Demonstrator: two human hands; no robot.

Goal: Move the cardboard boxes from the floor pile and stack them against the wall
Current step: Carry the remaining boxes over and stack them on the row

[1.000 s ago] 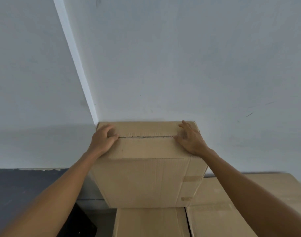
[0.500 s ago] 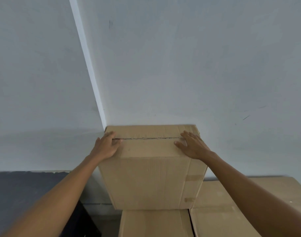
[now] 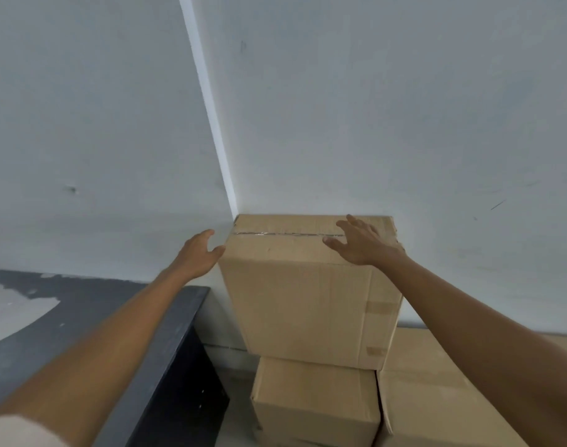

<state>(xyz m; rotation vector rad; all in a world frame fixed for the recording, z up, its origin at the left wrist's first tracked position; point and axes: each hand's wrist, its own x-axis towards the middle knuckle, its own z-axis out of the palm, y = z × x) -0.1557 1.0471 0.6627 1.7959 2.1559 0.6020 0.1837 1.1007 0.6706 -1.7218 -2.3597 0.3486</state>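
A taped cardboard box (image 3: 301, 298) stands on top of a lower box (image 3: 314, 404), pushed into the corner against the white wall (image 3: 372, 108). My left hand (image 3: 200, 253) hovers just off the top box's left upper edge, fingers loosely spread, holding nothing. My right hand (image 3: 361, 241) is lifted a little above the box's top right, fingers straight and apart. A wider, lower box (image 3: 437, 398) sits to the right of the stack, partly hidden by my right forearm.
A dark table top (image 3: 82, 317) with a pale patch fills the left foreground, its edge close to the stack. The wall corner line runs down to the top box's back left corner. A strip of grey floor (image 3: 237, 414) shows between table and boxes.
Both hands have come off the top box: the left slid away past its left edge, the right lifted from the lid. The view has pulled back, showing the table and lower boxes.
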